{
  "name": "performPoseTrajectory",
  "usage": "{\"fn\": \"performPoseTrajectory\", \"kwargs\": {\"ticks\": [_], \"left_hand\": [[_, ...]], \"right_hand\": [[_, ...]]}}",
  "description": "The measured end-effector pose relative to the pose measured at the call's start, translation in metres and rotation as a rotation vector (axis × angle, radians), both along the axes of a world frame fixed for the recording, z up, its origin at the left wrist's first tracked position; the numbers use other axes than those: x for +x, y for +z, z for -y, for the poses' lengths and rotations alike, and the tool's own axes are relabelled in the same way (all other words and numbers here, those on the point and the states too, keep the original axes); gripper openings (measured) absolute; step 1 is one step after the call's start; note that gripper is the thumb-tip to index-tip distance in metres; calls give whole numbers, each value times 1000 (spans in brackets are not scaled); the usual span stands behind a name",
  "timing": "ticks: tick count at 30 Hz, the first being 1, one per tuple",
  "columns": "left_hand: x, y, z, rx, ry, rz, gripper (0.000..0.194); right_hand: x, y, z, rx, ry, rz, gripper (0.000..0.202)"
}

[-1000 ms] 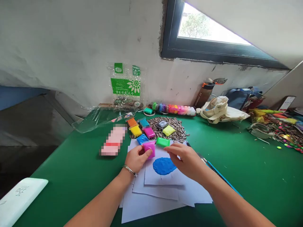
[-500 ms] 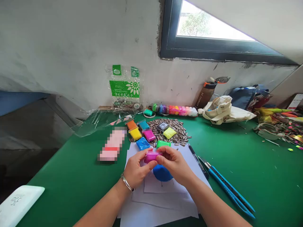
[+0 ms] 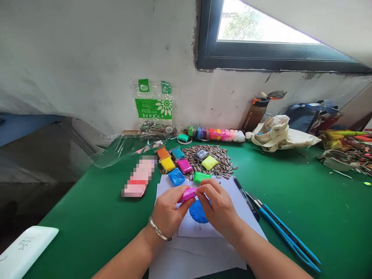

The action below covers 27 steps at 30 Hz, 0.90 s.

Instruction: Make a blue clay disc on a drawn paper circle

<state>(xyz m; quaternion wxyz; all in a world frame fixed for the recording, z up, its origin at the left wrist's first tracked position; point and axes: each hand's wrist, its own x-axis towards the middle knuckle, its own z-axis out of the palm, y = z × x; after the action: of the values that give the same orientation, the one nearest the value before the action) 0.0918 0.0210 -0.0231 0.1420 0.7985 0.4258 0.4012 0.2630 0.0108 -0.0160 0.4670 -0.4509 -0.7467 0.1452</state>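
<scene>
Between my hands is a small pink packet of modelling clay (image 3: 188, 194), held above the white paper. My left hand (image 3: 170, 207) has its thumb and fingers closed on the packet's left side; a silver bracelet circles that wrist. My right hand (image 3: 218, 203) pinches the packet's right end, its fingertips partly hidden. Below lies a round blue clay piece (image 3: 198, 212) with a thin wire-like bit at its lower edge, partly covered by my right hand. Just beyond my hands are a green clay packet (image 3: 201, 178) and a blue clay packet (image 3: 176, 177).
Sunflower seeds (image 3: 222, 164) lie heaped behind, with several coloured packets among them. To the right are a black pen (image 3: 245, 197) and blue-handled tweezers (image 3: 286, 228). A blurred pink object (image 3: 139, 178) lies left, a white device (image 3: 27, 252) nearer. A seed bag (image 3: 154, 110) leans on the wall.
The pink packet has tilted, its right end now higher. My right hand's fingers have shifted to pinch that end. The view has moved slightly.
</scene>
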Motion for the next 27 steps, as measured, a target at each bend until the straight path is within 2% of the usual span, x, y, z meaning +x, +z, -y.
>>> {"fn": "performPoseTrajectory", "kwargs": {"ticks": [2, 5, 8, 10, 14, 17, 23, 27], "left_hand": [[0, 0, 0, 68, 5, -27, 24], [-2, -2, -1, 186, 19, -67, 26], [-3, -2, -1, 288, 20, -100, 33], [-1, -1, 0, 334, -3, -125, 37], [1, -1, 1, 360, -17, -161, 41], [0, -3, 0, 348, 3, -175, 44], [0, -4, 0, 351, 19, -207, 50], [2, -4, 1, 353, -1, -185, 50]], "right_hand": [[0, 1, 0, -85, -54, -77, 11], [-2, 2, -1, -447, -76, -240, 28], [-7, 3, -2, -865, 74, -449, 48], [-10, 3, -1, -1023, 154, -607, 50], [-10, 7, 2, -1109, 246, -832, 40], [-7, 8, 3, -1087, 290, -865, 35], [-7, 6, 1, -1089, 170, -857, 28], [-7, 2, 0, -1103, 181, -864, 28]]}}
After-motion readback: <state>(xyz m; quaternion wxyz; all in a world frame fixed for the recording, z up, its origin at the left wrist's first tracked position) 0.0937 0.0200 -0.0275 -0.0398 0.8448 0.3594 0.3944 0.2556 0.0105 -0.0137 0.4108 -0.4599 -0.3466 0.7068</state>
